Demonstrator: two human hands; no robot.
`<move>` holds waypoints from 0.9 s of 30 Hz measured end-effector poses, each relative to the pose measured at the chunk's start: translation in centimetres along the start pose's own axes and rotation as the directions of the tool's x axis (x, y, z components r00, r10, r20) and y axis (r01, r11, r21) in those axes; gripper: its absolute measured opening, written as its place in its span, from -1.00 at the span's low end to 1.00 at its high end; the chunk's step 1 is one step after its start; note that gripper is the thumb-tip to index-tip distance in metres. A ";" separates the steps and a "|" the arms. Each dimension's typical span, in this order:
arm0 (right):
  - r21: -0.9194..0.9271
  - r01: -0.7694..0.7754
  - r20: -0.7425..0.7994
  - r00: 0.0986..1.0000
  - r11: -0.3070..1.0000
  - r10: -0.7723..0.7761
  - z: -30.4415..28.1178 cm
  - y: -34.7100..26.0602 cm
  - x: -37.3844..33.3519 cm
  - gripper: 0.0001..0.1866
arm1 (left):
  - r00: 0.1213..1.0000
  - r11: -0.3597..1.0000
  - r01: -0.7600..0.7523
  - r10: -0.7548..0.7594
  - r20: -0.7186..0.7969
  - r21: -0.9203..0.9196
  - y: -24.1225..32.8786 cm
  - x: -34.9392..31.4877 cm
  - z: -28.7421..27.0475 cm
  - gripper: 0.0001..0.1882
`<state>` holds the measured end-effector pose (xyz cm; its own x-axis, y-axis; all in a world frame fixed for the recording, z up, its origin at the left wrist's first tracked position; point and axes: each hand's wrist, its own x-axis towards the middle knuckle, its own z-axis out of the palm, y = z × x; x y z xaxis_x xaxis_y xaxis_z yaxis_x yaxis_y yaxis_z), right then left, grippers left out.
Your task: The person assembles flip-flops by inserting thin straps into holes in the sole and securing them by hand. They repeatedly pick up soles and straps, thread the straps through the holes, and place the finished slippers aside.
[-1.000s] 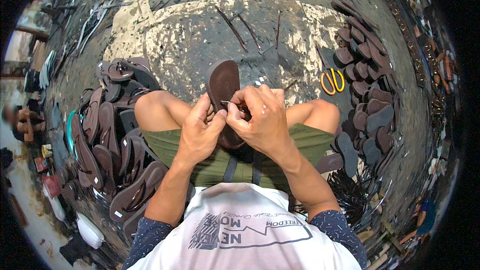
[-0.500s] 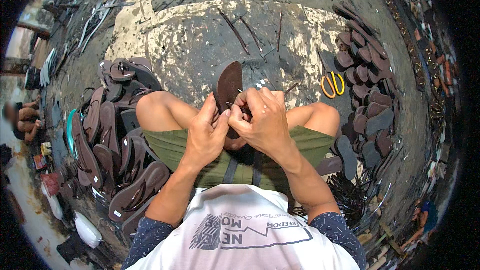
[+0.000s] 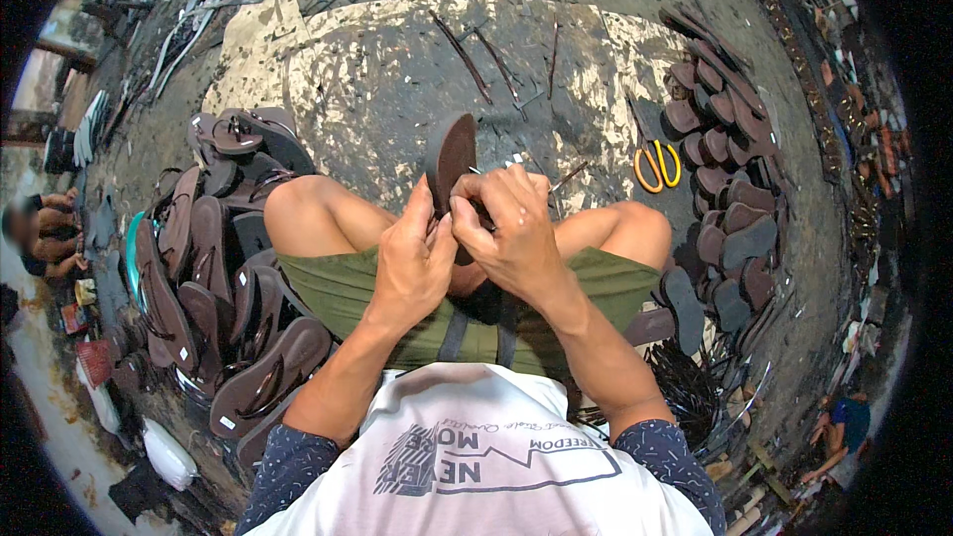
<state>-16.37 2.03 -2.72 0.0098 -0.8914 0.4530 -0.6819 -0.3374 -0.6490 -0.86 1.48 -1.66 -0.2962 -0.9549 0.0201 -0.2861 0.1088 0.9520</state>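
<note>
A brown flip-flop sole (image 3: 455, 154) stands up between my hands, toe end away from me, tilted nearly edge-on. My left hand (image 3: 415, 253) is closed round its left side, with the thumb toward the middle. Fingers of my right hand (image 3: 513, 228) are bent and pinched together against the sole's right face. What they grip is hidden behind the knuckles. A small pale tip (image 3: 476, 171) shows at the sole just beyond them. Past that hand a thin dark strip (image 3: 571, 177) sticks out; I cannot tell whether it is held or lies on the floor.
Brown flip-flops with straps (image 3: 268, 377) are heaped at my left. Yellow-handled scissors (image 3: 656, 167) lie to the right, beside rows of strapless soles (image 3: 735, 199). Dark strips (image 3: 462, 55) lie on the floor ahead. A bundle of black straps (image 3: 685, 387) sits by my right thigh.
The sole has turned more edge-on. My right hand has shifted slightly and its fingers have drawn tighter against the sole. The left hand keeps its hold.
</note>
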 end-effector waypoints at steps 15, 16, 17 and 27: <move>0.009 -0.035 0.092 0.995 0.999 0.034 0.1 0.9 0.2 -0.74 | 0.991 0.902 0.077 -0.117 -0.069 -0.424 -2.0 0.5 1.7 -0.55; 0.029 -0.078 -0.012 0.997 0.996 0.079 -0.6 0.9 0.3 -0.71 | 0.984 0.842 0.093 -0.160 -0.082 -0.531 -2.3 0.8 1.2 -0.55; 0.062 -0.114 -0.119 0.985 0.991 0.121 -1.3 0.6 0.7 -0.68 | 0.975 0.775 0.100 -0.202 -0.095 -0.624 -2.5 1.4 0.4 -0.55; 0.337 -0.198 0.026 0.979 0.920 0.201 -2.4 5.7 -1.5 -0.84 | 0.997 0.976 -0.024 0.041 0.071 -0.218 -6.4 -0.7 -4.8 -0.50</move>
<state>-22.04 2.16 -5.58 -0.1085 -0.9485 0.2976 -0.3828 -0.2364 -0.8931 5.55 0.09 -6.29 -0.3711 -0.9278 0.0372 -0.0734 0.0692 0.9949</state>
